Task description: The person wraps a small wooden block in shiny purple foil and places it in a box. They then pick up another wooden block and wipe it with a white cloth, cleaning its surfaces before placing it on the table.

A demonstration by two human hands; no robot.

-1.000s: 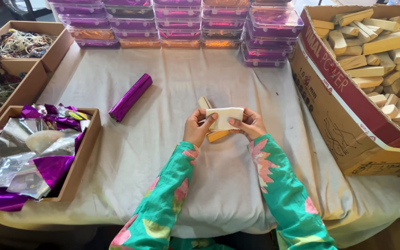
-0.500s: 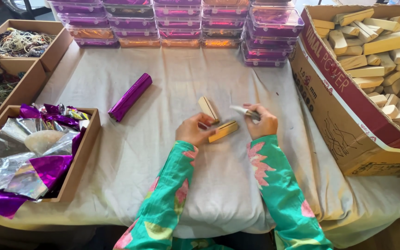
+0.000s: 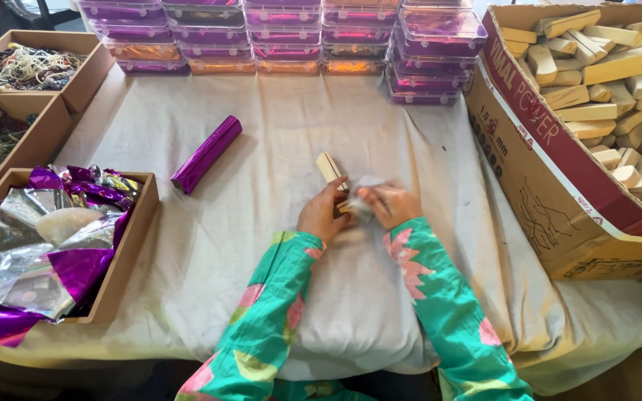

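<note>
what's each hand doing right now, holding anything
Left hand: closed on a small wooden block on the cloth.
Right hand: closed on a pale, blurred wrapper beside that block.

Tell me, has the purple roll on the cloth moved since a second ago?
No. The purple roll lies at the same slant, in the same spot between the foil box and the hands, below the stacked plastic cases.

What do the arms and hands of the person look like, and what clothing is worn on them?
Both arms wear long, loose sleeves of bright turquoise-green cloth printed with large pink flowers and some yellow-green patches. The left sleeve and right sleeve end at the wrists. The left hand and right hand are bare, with no gloves. Whether any ring or bracelet is worn cannot be told.
</note>
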